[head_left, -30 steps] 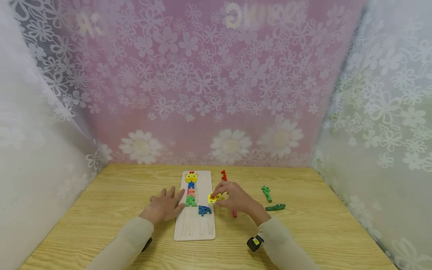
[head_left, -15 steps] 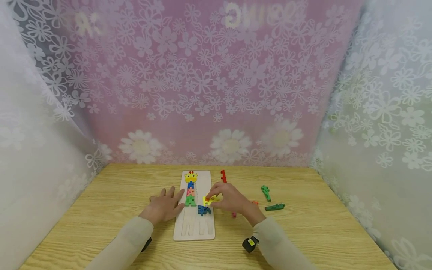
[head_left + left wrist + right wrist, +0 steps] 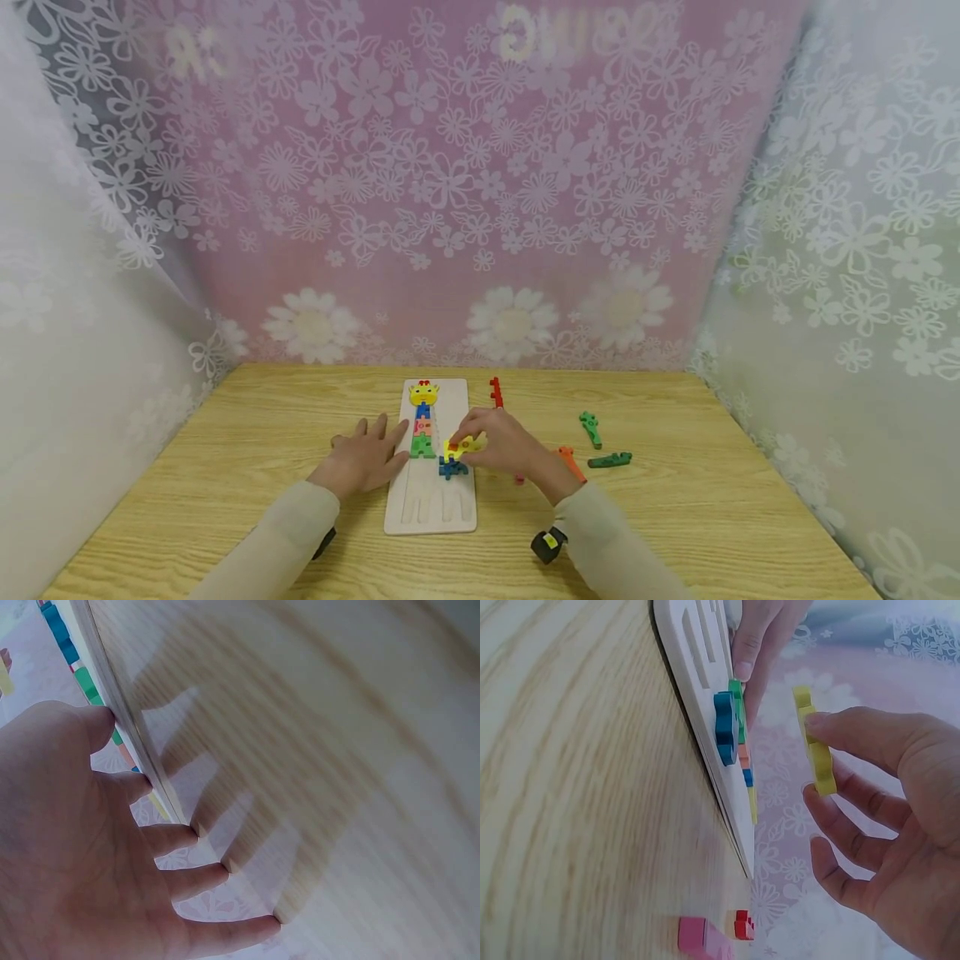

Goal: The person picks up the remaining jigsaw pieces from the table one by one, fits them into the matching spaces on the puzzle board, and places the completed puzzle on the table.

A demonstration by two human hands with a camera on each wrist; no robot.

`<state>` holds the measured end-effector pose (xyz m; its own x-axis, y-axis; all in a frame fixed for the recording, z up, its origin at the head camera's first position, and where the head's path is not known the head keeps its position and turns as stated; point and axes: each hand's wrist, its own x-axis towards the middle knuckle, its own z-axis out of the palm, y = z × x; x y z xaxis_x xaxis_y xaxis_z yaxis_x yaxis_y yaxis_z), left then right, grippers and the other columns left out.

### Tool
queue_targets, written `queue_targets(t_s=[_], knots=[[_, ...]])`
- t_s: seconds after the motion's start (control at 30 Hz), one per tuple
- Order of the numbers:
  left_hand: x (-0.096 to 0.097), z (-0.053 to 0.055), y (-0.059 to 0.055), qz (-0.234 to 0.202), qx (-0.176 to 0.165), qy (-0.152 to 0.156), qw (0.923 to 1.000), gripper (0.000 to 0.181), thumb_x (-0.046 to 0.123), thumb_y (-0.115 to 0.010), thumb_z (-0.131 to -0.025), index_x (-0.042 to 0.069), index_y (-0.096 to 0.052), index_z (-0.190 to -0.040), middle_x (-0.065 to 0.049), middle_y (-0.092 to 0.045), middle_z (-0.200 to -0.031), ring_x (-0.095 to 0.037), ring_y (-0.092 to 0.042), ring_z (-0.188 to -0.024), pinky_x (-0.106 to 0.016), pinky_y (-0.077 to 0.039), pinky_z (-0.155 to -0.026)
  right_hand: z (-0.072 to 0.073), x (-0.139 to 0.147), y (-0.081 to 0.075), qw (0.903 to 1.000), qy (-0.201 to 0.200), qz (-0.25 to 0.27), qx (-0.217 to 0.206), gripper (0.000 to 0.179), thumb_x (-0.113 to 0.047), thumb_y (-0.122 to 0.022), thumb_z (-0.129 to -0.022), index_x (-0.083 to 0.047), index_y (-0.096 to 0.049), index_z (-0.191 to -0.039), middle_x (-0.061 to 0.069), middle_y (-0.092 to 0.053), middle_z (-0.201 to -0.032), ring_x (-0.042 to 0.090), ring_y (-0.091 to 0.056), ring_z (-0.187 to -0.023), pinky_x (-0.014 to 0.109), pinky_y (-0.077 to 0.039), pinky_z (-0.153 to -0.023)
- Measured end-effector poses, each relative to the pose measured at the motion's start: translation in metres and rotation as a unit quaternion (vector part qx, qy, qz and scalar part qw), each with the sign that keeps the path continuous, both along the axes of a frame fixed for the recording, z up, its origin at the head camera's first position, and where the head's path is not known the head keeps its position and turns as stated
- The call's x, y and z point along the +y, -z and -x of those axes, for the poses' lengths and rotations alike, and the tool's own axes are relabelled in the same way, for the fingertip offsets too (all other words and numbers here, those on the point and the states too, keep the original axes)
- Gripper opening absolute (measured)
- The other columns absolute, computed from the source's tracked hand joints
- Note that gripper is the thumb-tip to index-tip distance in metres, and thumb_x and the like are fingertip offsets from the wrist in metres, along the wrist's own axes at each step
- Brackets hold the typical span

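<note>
A pale wooden puzzle board (image 3: 442,523) lies on the table, with a yellow giraffe head (image 3: 423,393) and blue, pink and green neck pieces set in a column below it. My left hand (image 3: 367,454) rests at the board's left edge with fingers spread, thumb and index touching the edge in the left wrist view. Between thumb and fingers, my right hand (image 3: 506,446) pinches a yellow puzzle piece (image 3: 819,754) with an orange spot. It is held above the board, close to a blue puzzle piece (image 3: 453,468) that sits proud of the board in the right wrist view.
Right of the board lie a red piece (image 3: 496,392), a pink piece (image 3: 703,939) partly hidden by the right hand in the head view, an orange piece (image 3: 572,462), a light green piece (image 3: 590,429) and a dark green piece (image 3: 611,460). Floral curtains surround the table.
My right hand has carried the yellow puzzle piece leftward over the board, toward the blue piece. The orange piece has come into sight behind it. My left hand stays put.
</note>
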<state>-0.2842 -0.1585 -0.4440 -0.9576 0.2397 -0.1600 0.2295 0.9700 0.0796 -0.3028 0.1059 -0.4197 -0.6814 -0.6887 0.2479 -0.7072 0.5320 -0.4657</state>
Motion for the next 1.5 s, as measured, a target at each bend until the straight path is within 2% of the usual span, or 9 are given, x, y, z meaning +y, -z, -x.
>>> queue_targets(t_s=[0.6, 0.9, 1.0, 1.2, 1.5], knots=[[0.000, 0.000, 0.001, -0.006, 0.005, 0.002, 1.0000, 0.062, 0.051, -0.040, -0.109, 0.021, -0.033, -0.163, -0.021, -0.031, -0.168, -0.055, -0.034, -0.149, -0.082, -0.037, -0.101, 0.000, -0.009, 0.005, 0.9998, 0.010, -0.016, -0.008, 0.016, -0.018, -0.081, -0.090, -0.015, -0.083, -0.106, 0.000, -0.074, -0.105, 0.015, -0.067, -0.096, 0.040, -0.060, -0.087], [-0.001, -0.001, 0.000, -0.007, 0.000, 0.000, 1.0000, 0.063, 0.051, -0.040, -0.109, 0.021, -0.032, -0.164, -0.021, -0.029, -0.168, -0.054, -0.033, -0.150, -0.081, -0.036, -0.103, 0.000, -0.014, 0.007, 0.9992, 0.021, -0.016, -0.029, 0.015, -0.018, -0.081, -0.090, -0.016, -0.083, -0.104, -0.003, -0.074, -0.106, 0.011, -0.065, -0.095, 0.030, -0.059, -0.085], [0.000, -0.002, 0.000, -0.007, 0.003, 0.001, 1.0000, 0.063, 0.050, -0.040, -0.109, 0.021, -0.033, -0.163, -0.021, -0.030, -0.168, -0.055, -0.033, -0.150, -0.081, -0.037, -0.102, -0.001, -0.017, 0.007, 0.9988, 0.029, -0.024, -0.032, 0.016, -0.019, -0.082, -0.089, -0.017, -0.083, -0.105, -0.004, -0.074, -0.106, 0.009, -0.065, -0.094, 0.023, -0.057, -0.084], [0.000, -0.002, 0.001, -0.012, 0.004, 0.001, 0.9999, 0.063, 0.050, -0.040, -0.109, 0.020, -0.033, -0.163, -0.022, -0.030, -0.168, -0.055, -0.033, -0.149, -0.082, -0.037, -0.102, 0.000, -0.021, 0.007, 0.9981, 0.029, -0.049, -0.023, 0.018, -0.020, -0.082, -0.089, -0.017, -0.083, -0.106, -0.002, -0.075, -0.107, 0.009, -0.066, -0.092, 0.019, -0.055, -0.080], [-0.002, -0.002, 0.000, -0.017, 0.005, 0.009, 0.9998, 0.063, 0.050, -0.040, -0.109, 0.020, -0.032, -0.164, -0.022, -0.029, -0.169, -0.048, -0.030, -0.154, -0.078, -0.030, -0.113, 0.001, -0.024, 0.007, 0.9976, 0.027, -0.054, -0.033, 0.019, -0.019, -0.081, -0.090, -0.016, -0.083, -0.108, -0.001, -0.075, -0.110, 0.010, -0.066, -0.091, 0.019, -0.054, -0.080]])
